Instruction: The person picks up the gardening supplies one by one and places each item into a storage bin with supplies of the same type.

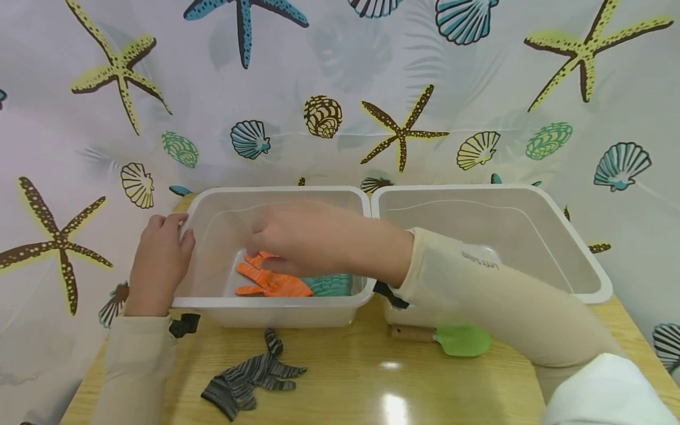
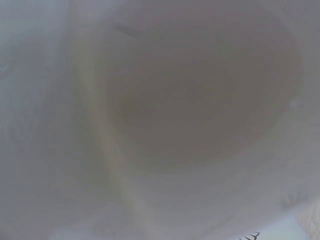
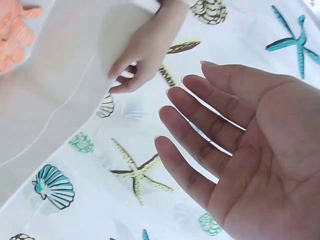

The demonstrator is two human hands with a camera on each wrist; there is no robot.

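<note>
My left hand [image 1: 159, 262] holds the left rim of a white plastic bin [image 1: 287, 302], its thumb and fingers about the edge. Above that bin's inside hovers my right hand [image 1: 308, 236], holding nothing; the right wrist view shows its fingers [image 3: 190, 135] loosely extended and slightly spread. Below it in the bin lies an orange glove [image 1: 284, 286], partly hidden by the hand in the head view. Beside the glove is a teal ribbed knit item [image 1: 332, 285], also partly covered. The left wrist view is a pale blur.
A second white bin [image 1: 457, 188] stands right against the first. On the wooden table [image 1: 340, 378] in front lie a grey striped glove [image 1: 247, 378] and a green spatula [image 1: 462, 341] with a wooden handle. Behind hangs a cloth [image 1: 350, 159] printed with shells and starfish.
</note>
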